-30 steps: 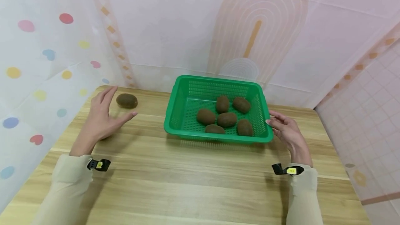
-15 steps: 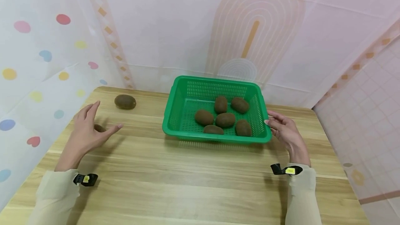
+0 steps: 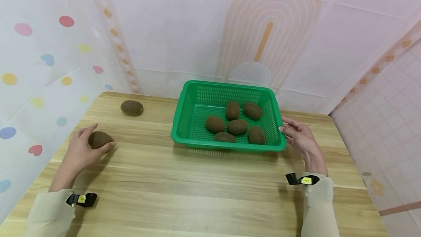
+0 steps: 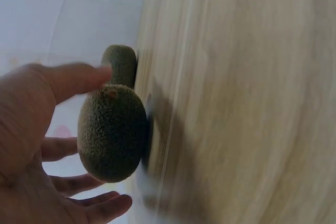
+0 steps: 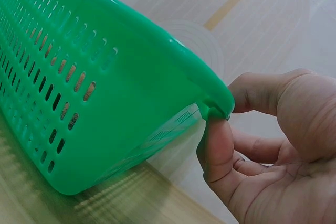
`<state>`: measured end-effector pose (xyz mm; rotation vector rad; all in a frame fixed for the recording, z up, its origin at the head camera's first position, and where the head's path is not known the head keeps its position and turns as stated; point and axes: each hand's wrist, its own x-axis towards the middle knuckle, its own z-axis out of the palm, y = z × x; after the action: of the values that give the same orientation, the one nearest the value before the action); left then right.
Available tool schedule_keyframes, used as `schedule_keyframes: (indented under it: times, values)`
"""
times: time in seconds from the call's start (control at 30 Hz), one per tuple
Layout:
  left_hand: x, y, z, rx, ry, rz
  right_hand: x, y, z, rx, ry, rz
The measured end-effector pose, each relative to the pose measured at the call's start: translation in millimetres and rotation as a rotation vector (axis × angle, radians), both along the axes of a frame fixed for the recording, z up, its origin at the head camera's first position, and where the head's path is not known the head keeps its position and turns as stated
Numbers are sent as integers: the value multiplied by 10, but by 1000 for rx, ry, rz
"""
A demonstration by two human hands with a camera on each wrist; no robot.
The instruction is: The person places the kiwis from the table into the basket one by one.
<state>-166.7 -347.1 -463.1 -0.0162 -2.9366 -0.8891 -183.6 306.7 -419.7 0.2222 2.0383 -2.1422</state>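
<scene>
Two hands work over the pale wooden table (image 3: 197, 193): the right hand (image 3: 300, 140) pinches the green perforated plastic basket (image 3: 227, 145) at its rim, while the left hand's (image 3: 80, 151) fingers (image 4: 79, 80) curl around a brown fuzzy kiwi (image 3: 98, 139) resting left of it. Judging by this, pickup is underway; lifting needs a firmer wrap.

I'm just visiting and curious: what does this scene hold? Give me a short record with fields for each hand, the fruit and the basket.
Left hand: left hand grips a brown kiwi that rests on the wooden table
Right hand: right hand pinches the rim of the green basket at its right corner
Basket contents: six kiwis
Loose fruit: another kiwi lies on the table near the far left corner, apart from both hands
Surroundings: pale patterned curtains round the table
</scene>
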Motion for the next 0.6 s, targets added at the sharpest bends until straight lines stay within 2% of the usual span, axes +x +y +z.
schedule_keyframes:
  times: [0.23,0.6]
  values:
    - [6,15,16,-18,-43,29,-3,1,10,6,11,4]
    - [5,39,19,-2,-31,45,1,1,-8,2,-2,-3]
